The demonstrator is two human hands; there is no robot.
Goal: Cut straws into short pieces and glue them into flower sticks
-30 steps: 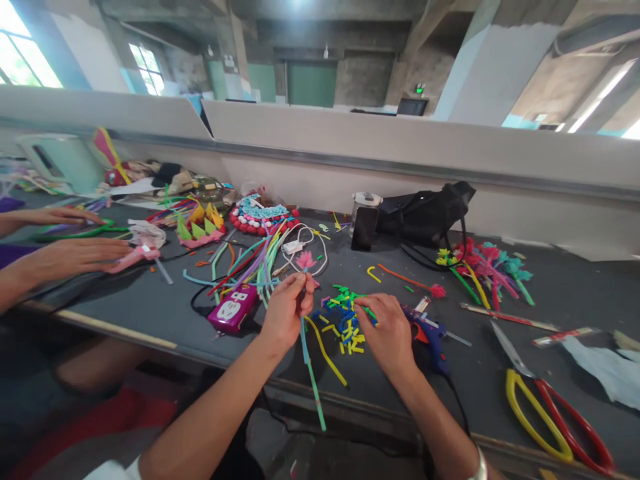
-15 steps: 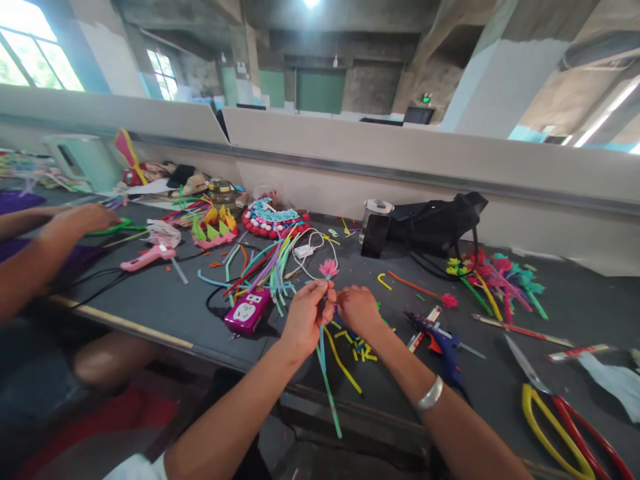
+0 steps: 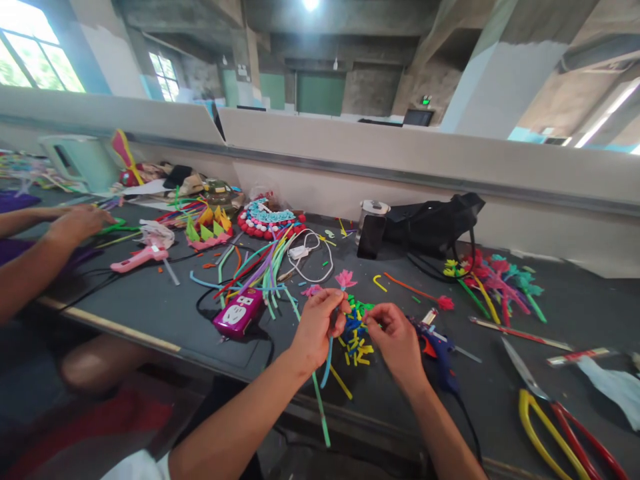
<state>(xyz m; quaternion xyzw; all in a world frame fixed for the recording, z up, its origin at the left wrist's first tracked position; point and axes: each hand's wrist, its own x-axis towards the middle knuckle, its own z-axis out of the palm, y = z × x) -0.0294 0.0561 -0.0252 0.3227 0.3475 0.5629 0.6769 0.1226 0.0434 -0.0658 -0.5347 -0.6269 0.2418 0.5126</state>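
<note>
My left hand (image 3: 320, 328) is closed on a pink craft flower (image 3: 346, 279), its fingers pinching just beneath the petals. A light blue fuzzy stem (image 3: 327, 365) hangs below that hand. To the right, my right hand (image 3: 397, 343) is held in a pinch, thumb against forefinger; whatever is between the tips is too small to make out. Behind and between both hands lies a pile of short cut pipe cleaner pieces (image 3: 357, 337) in yellow, blue and green. A long green pipe cleaner (image 3: 320, 408) sticks out past the table's front edge under my left wrist.
A blue glue gun (image 3: 443, 363) lies right of my right hand, with large scissors (image 3: 543, 407) further right. Finished flowers (image 3: 500, 280) sit at the back right near a black bag (image 3: 435, 223). A purple box (image 3: 240, 313) stands left. A co-worker's hand (image 3: 80, 223) works at far left.
My right hand has moved right and down, away from the flower, opening a gap between the hands. My left hand still holds the flower, now a little lower and further right.
</note>
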